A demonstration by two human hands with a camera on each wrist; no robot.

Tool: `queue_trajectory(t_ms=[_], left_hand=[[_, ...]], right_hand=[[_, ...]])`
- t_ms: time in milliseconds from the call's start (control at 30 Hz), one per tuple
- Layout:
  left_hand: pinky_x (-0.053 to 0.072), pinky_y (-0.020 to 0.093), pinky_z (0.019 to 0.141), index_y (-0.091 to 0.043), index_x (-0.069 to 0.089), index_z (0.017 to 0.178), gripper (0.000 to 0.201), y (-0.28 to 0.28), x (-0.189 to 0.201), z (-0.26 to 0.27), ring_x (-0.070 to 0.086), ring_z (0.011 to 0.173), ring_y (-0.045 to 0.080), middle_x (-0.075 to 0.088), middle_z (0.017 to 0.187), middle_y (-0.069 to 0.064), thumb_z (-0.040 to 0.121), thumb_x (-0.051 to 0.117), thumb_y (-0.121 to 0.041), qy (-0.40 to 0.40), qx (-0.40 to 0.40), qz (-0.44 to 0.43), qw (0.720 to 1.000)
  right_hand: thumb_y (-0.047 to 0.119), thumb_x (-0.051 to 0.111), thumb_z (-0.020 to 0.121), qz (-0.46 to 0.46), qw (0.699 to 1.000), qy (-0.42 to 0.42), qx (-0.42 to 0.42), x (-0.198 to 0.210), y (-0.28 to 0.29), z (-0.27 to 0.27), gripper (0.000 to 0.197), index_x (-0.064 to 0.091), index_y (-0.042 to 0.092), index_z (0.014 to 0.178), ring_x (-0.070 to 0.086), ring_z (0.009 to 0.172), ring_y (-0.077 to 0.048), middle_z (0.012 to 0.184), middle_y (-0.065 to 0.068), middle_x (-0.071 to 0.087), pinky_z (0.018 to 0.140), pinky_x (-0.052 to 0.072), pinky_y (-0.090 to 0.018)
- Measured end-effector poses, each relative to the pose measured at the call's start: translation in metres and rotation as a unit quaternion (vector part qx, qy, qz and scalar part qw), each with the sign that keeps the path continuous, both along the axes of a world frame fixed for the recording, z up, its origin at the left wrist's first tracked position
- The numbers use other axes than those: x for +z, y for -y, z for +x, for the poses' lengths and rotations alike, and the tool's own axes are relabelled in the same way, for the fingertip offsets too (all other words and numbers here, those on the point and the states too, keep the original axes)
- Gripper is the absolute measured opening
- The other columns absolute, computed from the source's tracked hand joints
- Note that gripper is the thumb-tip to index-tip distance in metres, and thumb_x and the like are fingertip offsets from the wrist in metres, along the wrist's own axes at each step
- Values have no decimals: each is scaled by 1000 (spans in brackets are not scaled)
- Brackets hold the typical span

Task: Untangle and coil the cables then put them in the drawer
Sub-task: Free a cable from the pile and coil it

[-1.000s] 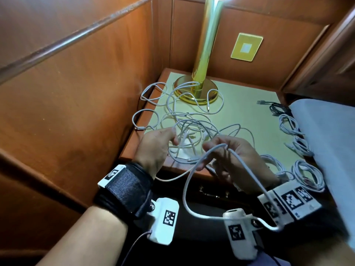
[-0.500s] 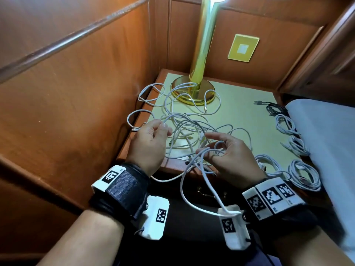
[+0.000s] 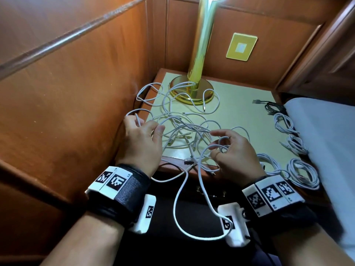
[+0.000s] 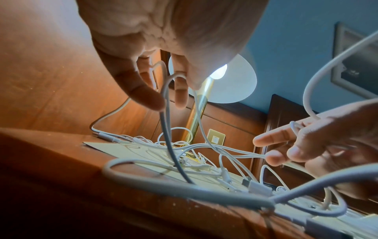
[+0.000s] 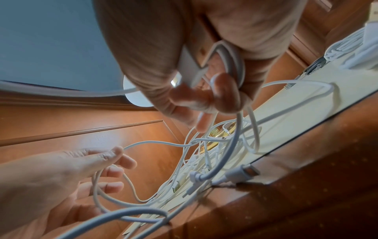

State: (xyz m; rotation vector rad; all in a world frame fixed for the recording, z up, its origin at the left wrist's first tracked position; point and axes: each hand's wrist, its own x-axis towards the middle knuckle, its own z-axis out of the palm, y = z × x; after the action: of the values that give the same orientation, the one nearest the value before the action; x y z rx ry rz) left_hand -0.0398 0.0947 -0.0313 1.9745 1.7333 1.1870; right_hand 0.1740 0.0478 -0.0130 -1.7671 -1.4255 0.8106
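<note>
A tangle of white cables (image 3: 182, 131) lies on the nightstand's pale top (image 3: 240, 104). My left hand (image 3: 149, 127) is at the tangle's left edge and pinches one strand between thumb and fingers (image 4: 180, 95). My right hand (image 3: 221, 143) is at the front edge, its fingers (image 5: 225, 93) curled round small loops of a white cable. A long loop (image 3: 178, 212) of that cable hangs down in front of the drawer front (image 3: 192, 204), past its brass handle (image 3: 209, 191). Connectors (image 5: 243, 173) rest at the wooden edge.
Several coiled white cables (image 3: 297, 143) lie in a row along the right side, with a dark cable (image 3: 272, 108) behind them. A brass lamp (image 3: 192, 89) stands at the back with strands round its base. A wooden wall is close on the left, a bed (image 3: 326, 141) on the right.
My left hand has moved left and away from the right, drawing a strand out of the tangle. The right hand has stayed near the front edge, and the hanging loop has dropped lower.
</note>
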Motion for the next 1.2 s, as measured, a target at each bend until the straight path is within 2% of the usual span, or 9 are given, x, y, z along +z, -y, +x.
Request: queue_trajectory(t_ms=[133,233,400,533,667,767,867,1067,1200], left_hand=[[48,36,71,-7,60,92,29,1,0,1,61,82,34,61,91,13,103,43,-28,-6,-61,-16,998],[58,47,56,-16,51,93,28,6,4,7,71,74,22,66,88,4,104,35,-36,66,-82,-74,992],[53,42,81,-8,59,97,26,-2,6,-5,57,87,37,48,104,14,102,39,-24,62,15,-75,995],[30,27,85,-9,52,111,16,-2,14,-12,43,99,24,41,130,15,102,39,-14,25,78,-199,977],[37,43,103,-8,48,127,31,-4,12,-20,47,121,41,33,145,12,99,49,-22,-38,118,-231,965],[32,42,104,-6,56,125,35,-4,8,-26,40,126,41,39,143,14,97,57,-27,-87,108,-198,970],[27,34,93,-7,72,100,26,-8,4,-27,49,112,40,61,122,13,98,52,-23,-97,56,-72,991],[46,37,69,-17,64,75,37,4,17,-9,55,70,20,62,69,-4,98,41,-35,39,-96,9,995],[49,44,78,-10,58,72,37,19,28,9,59,84,23,61,84,7,101,45,-29,204,-206,25,957]], right_hand=[[5,64,88,8,1000,-18,-18,-1,-1,0,38,61,26,119,67,87,-16,97,0,67,47,45,-8],[11,66,90,10,1000,-7,-21,0,-1,0,36,59,29,121,64,87,-11,98,3,64,48,44,-7],[15,67,89,13,999,3,-31,1,-1,0,35,60,32,119,64,83,-9,98,5,63,51,46,-8],[12,66,90,18,999,-5,-27,2,-1,-1,35,60,29,120,62,81,-10,100,0,63,46,43,-7],[12,66,90,25,999,-1,-23,1,0,-1,36,61,27,122,63,81,-11,100,-2,64,46,42,-7],[13,65,89,26,999,9,-23,0,0,0,36,62,28,121,64,80,-11,98,1,65,49,43,-7],[13,65,89,32,999,15,-24,1,0,0,35,62,28,120,64,81,-11,97,2,65,52,45,-9],[18,70,88,44,999,24,-7,-1,-1,-3,42,58,33,126,60,71,-10,90,2,66,62,43,-18],[29,75,86,72,997,29,11,-3,0,-11,64,45,43,141,63,74,-11,77,4,65,74,52,-30]])
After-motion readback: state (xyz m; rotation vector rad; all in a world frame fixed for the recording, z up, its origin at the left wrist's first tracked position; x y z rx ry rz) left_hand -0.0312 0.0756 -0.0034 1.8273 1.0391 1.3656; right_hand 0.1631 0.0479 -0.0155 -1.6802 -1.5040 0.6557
